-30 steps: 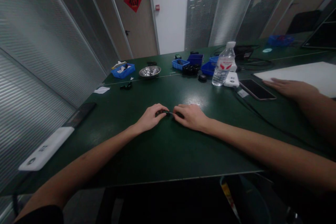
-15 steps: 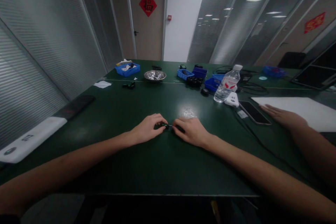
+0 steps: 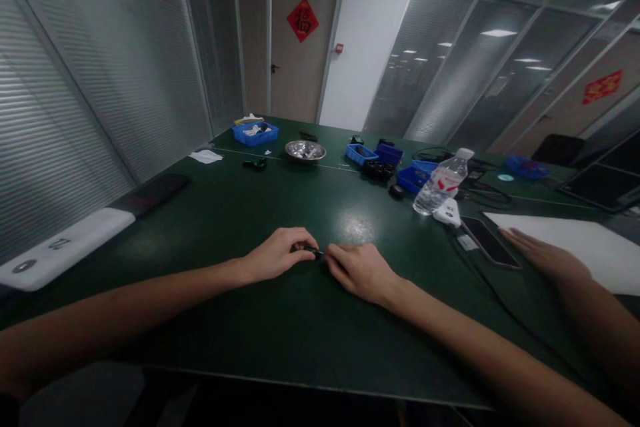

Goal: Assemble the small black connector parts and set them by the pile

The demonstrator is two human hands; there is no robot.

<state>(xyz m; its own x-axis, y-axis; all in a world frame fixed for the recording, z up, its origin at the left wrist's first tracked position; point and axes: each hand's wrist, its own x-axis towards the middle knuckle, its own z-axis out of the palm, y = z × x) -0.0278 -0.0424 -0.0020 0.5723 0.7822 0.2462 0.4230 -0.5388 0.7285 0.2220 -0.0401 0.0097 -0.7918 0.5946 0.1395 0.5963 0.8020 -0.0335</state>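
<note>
Head view: left hand (image 3: pixel 277 252) low over green table (image 3: pixel 225 327), thumb and fingers pinching small dark part (image 3: pixel 317 254). Part sits right at left fingertips, squarely between two hands, nearly touching right one. Right hand (image 3: pixel 367 270) just beside, fingers curled, pinching thin pale rod (image 3: pixel 323 253) that meets part; rest of rod hidden by fingers. Farther off, metal bowl (image 3: pixel 305 152) beyond both hands, water bottle (image 3: pixel 443 183) standing beyond right hand.

left grip (image 3: pixel 281 253): bare | right grip (image 3: pixel 361 271): bare | both forearms (image 3: pixel 180 293): bare | left sleeve (image 3: pixel 7 408): dark (a sliver only)
</note>
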